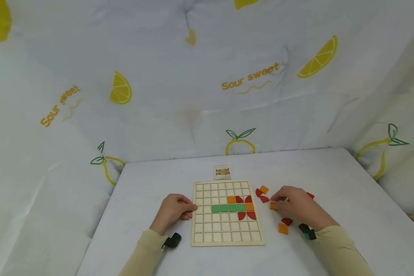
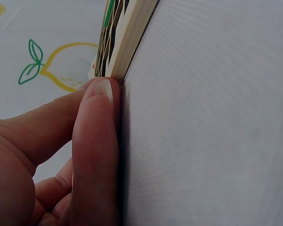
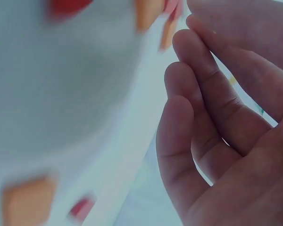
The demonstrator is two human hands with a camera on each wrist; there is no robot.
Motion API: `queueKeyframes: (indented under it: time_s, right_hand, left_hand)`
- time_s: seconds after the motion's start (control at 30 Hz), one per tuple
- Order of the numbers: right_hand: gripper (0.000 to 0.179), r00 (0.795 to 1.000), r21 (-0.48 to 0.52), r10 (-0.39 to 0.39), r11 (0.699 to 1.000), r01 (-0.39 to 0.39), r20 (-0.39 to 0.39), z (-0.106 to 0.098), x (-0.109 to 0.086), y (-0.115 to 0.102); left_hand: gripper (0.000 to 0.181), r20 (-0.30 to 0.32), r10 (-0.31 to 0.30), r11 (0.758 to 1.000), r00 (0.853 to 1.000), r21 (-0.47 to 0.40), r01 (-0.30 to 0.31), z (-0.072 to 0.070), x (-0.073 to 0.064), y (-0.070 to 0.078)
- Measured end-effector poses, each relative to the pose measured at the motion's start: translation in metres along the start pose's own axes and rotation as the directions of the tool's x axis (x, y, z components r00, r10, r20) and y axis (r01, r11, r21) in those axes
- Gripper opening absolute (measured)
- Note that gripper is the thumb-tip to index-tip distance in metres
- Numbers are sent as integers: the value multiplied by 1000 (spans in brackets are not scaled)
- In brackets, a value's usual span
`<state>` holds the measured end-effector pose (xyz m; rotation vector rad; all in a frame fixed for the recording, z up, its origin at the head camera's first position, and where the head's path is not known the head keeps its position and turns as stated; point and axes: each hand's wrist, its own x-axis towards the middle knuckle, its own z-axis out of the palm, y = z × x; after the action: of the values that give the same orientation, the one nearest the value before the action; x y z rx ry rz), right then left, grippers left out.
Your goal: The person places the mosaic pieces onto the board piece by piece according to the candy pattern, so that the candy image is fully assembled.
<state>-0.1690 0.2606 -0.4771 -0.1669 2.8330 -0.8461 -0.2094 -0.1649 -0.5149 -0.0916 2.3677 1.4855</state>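
A wooden grid board (image 1: 217,227) lies on the white table. On it are several green square tiles (image 1: 224,208) in a row, an orange square tile (image 1: 249,207) at the row's right end, another higher up, and red quarter-circle tiles (image 1: 252,215). My left hand (image 1: 172,211) pinches the board's left edge between thumb and fingers; the left wrist view shows the board's side (image 2: 132,42) at the fingertips. To the right of the board my right hand (image 1: 296,203) hovers over a loose orange square tile (image 1: 273,206). Its fingers are loosely bent, and nothing held is visible.
Loose tiles lie right of the board: red quarter-circles (image 1: 286,221), an orange square (image 1: 283,229), and others near the right hand. A pattern card (image 1: 222,177) lies beyond the board's far edge. A white lemon-print cloth (image 1: 179,126) hangs behind the table.
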Motion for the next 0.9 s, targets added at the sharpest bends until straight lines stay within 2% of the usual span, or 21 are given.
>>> queueKeyframes:
  time_s: [0.1,0.43,0.67,0.9]
  right_hand:
    - [15,999,-27,41,999,-41,2,-9,-10,16]
    - [23,998,-82,46,995,-50,-49,-31,-44,66]
    - [24,997,-105,24,994,-32,-72,-34,-50,79]
    - [24,998,-93,50,994,-54,-50,-29,-47,83]
  left_hand:
    - [25,-7,-12,1000,1000,-3,12,0,0,0]
    - [28,-9,-4,1000,1000,-10,4,-2,-3,-1]
    - [28,-8,-7,1000,1000,-10,7,-1,-2,-1]
    - [28,-3,-1,1000,1000,-8,1,1,-1,-1]
